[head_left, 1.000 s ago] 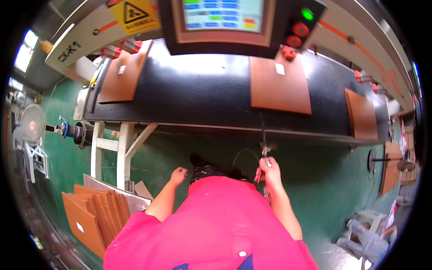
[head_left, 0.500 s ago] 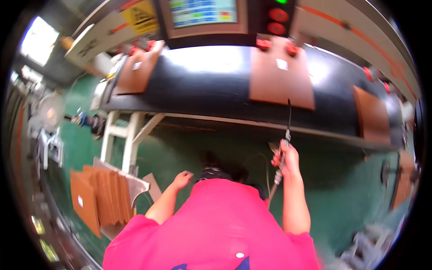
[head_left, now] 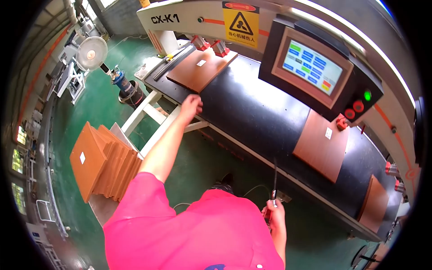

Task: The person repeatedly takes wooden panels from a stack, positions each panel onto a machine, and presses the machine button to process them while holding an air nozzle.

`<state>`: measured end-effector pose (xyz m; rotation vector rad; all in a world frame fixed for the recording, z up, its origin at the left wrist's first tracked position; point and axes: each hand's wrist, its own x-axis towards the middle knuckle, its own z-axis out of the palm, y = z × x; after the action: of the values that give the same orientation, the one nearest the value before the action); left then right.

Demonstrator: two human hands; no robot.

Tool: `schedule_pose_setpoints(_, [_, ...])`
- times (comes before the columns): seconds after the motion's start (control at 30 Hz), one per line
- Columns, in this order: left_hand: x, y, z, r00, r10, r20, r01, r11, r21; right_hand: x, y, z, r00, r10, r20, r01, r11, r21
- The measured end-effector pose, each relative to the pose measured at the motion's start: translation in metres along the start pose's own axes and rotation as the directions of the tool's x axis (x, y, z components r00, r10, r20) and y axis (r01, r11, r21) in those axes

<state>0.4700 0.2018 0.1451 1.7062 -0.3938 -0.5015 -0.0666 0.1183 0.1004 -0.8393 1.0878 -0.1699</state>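
Right hand (head_left: 276, 213), gripping tool (head_left: 274, 195); left hand (head_left: 191, 106), half-curled, empty, by panel (head_left: 192, 75); possible desk (head_left: 243, 108) scrape from careless tool swing.

Scene bright overall; daylight in windows (head_left: 18, 166), far left. White glare on black tabletop (head_left: 252, 112), strongest toward far side; floor (head_left: 195, 157) beneath it in deep shadow. Left hand (head_left: 192, 105) and right hand (head_left: 276, 215) well lit. Screen (head_left: 310, 67) glowing, small text unreadable. Near shirt (head_left: 193, 229) heavily saturated. Fisheye bows straight edges; black vignette all round, margins soft
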Motion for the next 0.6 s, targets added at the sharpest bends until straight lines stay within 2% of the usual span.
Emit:
schedule_pose_setpoints(0.03, [0.032, 0.011, -0.004, 0.998, 0.061, -0.017, -0.061, 0.998, -0.015, 0.004, 0.003, 0.004, 1.0, -0.001, 0.013, 0.002, 1.0, -0.012])
schedule_pose_setpoints(0.13, [0.112, 0.066, -0.002, 0.948, 0.284, -0.145, -0.246, 0.941, 0.233, 0.019, 0.019, 0.016, 0.998, -0.058, -0.037, 0.055, 0.996, -0.075])
schedule_pose_setpoints(0.17, [0.126, 0.092, 0.004, 0.922, 0.357, -0.146, -0.32, 0.92, 0.227, 0.015, 0.011, 0.027, 0.997, -0.055, -0.055, 0.049, 0.994, -0.099])
schedule_pose_setpoints(0.2, [0.172, 0.094, 0.0, 0.828, 0.541, -0.144, -0.488, 0.824, 0.287, 0.02, 0.013, 0.03, 0.996, -0.069, -0.061, 0.063, 0.993, -0.101])
schedule_pose_setpoints(0.23, [0.215, 0.096, -0.004, 0.831, 0.542, -0.128, -0.469, 0.806, 0.362, 0.025, 0.013, 0.034, 0.994, -0.064, -0.089, 0.056, 0.994, -0.093])
schedule_pose_setpoints(0.27, [0.193, 0.14, 0.006, 0.829, 0.551, -0.095, -0.48, 0.789, 0.385, 0.026, 0.01, 0.039, 0.992, -0.055, -0.116, 0.045, 0.995, -0.085])
schedule_pose_setpoints(0.33, [0.274, 0.13, -0.001, 0.738, 0.672, -0.053, -0.621, 0.708, 0.337, 0.03, 0.002, 0.046, 0.988, -0.039, -0.152, 0.036, 0.999, -0.025])
schedule_pose_setpoints(0.43, [0.285, 0.155, 0.006, 0.681, 0.73, -0.059, -0.609, 0.61, 0.507, 0.037, -0.007, 0.059, 0.979, -0.023, -0.202, 0.037, 0.997, 0.068])
schedule_pose_setpoints(0.6, [0.284, 0.159, 0.014, 0.698, 0.715, -0.028, -0.622, 0.625, 0.471, 0.048, -0.006, 0.071, 0.968, -0.008, -0.249, 0.028, 0.996, 0.079])
